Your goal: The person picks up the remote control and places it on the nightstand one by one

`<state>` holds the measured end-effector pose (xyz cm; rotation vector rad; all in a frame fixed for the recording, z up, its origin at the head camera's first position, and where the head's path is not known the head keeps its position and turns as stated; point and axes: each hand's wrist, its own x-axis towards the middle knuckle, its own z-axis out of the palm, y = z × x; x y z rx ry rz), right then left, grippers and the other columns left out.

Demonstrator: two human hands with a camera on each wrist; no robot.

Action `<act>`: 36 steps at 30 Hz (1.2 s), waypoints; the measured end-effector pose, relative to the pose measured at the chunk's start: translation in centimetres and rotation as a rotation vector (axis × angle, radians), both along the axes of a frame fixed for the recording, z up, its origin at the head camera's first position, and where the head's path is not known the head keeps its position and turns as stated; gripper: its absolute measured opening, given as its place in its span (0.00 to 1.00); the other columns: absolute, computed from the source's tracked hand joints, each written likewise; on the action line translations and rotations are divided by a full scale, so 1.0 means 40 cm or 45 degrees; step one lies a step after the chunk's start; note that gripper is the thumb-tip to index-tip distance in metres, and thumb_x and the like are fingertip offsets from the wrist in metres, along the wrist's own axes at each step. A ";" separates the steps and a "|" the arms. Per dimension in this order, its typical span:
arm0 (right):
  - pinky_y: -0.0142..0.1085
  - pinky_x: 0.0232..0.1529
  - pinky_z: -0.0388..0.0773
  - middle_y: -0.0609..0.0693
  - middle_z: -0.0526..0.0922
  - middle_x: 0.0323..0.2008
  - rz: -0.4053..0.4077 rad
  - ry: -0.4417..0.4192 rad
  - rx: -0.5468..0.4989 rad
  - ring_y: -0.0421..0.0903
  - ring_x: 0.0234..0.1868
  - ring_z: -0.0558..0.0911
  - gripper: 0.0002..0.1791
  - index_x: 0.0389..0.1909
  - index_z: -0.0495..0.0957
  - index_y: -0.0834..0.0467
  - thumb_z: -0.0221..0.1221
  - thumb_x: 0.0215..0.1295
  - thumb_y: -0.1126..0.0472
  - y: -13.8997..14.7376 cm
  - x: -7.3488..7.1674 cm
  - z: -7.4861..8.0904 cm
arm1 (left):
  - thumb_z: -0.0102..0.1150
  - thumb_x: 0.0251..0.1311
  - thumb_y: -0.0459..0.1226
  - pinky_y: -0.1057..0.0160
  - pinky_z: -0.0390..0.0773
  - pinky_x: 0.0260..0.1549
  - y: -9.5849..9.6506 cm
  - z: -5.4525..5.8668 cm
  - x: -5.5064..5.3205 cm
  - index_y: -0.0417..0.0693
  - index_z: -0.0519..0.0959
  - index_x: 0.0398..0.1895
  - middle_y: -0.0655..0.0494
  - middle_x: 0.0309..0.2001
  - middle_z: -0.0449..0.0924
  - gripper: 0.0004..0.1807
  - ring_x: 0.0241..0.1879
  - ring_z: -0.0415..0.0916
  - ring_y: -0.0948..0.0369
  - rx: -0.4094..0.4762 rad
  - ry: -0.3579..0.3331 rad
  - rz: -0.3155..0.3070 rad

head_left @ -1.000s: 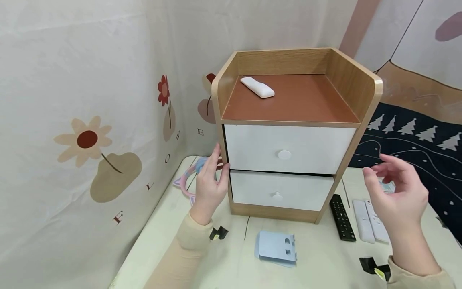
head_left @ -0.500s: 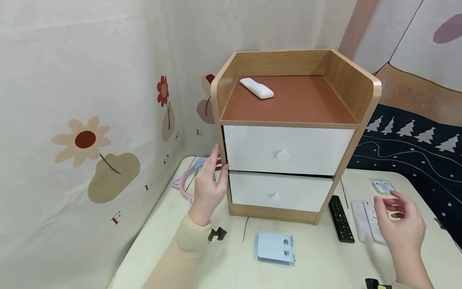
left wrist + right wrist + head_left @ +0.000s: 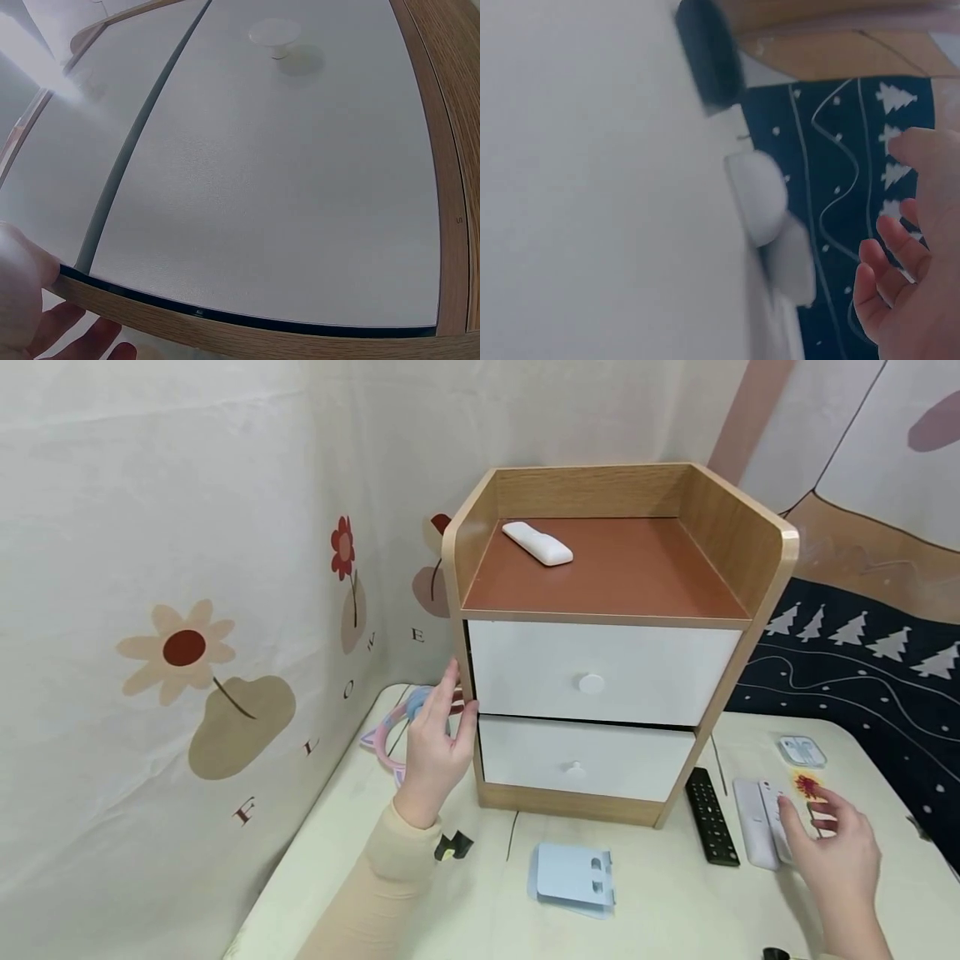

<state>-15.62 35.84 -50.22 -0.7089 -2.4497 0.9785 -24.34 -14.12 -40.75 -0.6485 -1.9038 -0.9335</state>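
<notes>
Down comes the right hand [image 3: 838, 860]! A second ago it was riding high beside the cabinet [image 3: 573, 807]; now it is hovering low by the white remote [image 3: 772, 810], thumb spread, fingers loosely curved, nothing showing in its grasp. Its drop is uncovering a small clear case [image 3: 802, 750] and a red-and-yellow flower [image 3: 806, 783], perhaps a print on the table cover [image 3: 480, 910]. Over on the left, no shift: the left hand [image 3: 437, 760] is lying along the cabinet's side, fingers extended, thumb touching the front edge. So the attention seems to be swinging toward the remotes, with the left apparently steadying.

The cabinet itself is standing upright at mid-table, its frame showing fine wood grain, its recessed top looking reddish-brown and leathery. Both white drawer fronts [image 3: 525, 660] are sitting closed, faintly textured up close, each wearing a round mushroom knob [image 3: 274, 33]. A smooth, rounded white bar [image 3: 537, 542] is resting up top. Below, a light-blue slotted plate [image 3: 572, 870] is lying flat, while the black remote [image 3: 711, 818] is showing rows of raised buttons.
</notes>
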 end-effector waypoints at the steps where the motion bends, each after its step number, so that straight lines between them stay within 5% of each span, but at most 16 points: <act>1: 0.29 0.41 0.64 0.69 0.75 0.68 0.002 -0.029 -0.004 0.43 0.49 0.76 0.39 0.80 0.69 0.63 0.62 0.77 0.46 0.003 0.000 -0.004 | 0.64 0.74 0.26 0.49 0.95 0.51 0.000 0.000 0.001 0.37 0.64 0.84 0.36 0.67 0.83 0.37 0.54 0.89 0.42 -0.004 -0.003 0.003; 5: 0.44 0.49 0.69 0.73 0.71 0.71 0.008 -0.129 -0.012 0.67 0.62 0.75 0.43 0.82 0.64 0.66 0.60 0.78 0.45 0.015 0.003 -0.022 | 0.64 0.74 0.26 0.50 0.95 0.51 0.000 0.002 0.005 0.37 0.64 0.84 0.36 0.67 0.83 0.38 0.54 0.89 0.43 -0.011 -0.013 0.010; 16: 0.67 0.64 0.74 0.76 0.68 0.70 0.008 -0.398 -0.056 0.71 0.65 0.71 0.48 0.83 0.56 0.72 0.57 0.79 0.41 0.046 0.004 -0.064 | 0.64 0.74 0.27 0.51 0.95 0.50 0.002 0.005 0.011 0.37 0.64 0.85 0.35 0.64 0.84 0.38 0.54 0.89 0.43 -0.015 -0.029 0.001; 36: 0.72 0.73 0.69 0.79 0.70 0.69 0.029 -0.496 0.020 0.76 0.68 0.69 0.43 0.77 0.64 0.75 0.57 0.80 0.43 0.037 -0.009 -0.082 | 0.64 0.74 0.27 0.51 0.95 0.50 0.001 0.009 0.009 0.37 0.64 0.84 0.35 0.65 0.84 0.38 0.54 0.89 0.43 -0.009 -0.028 0.005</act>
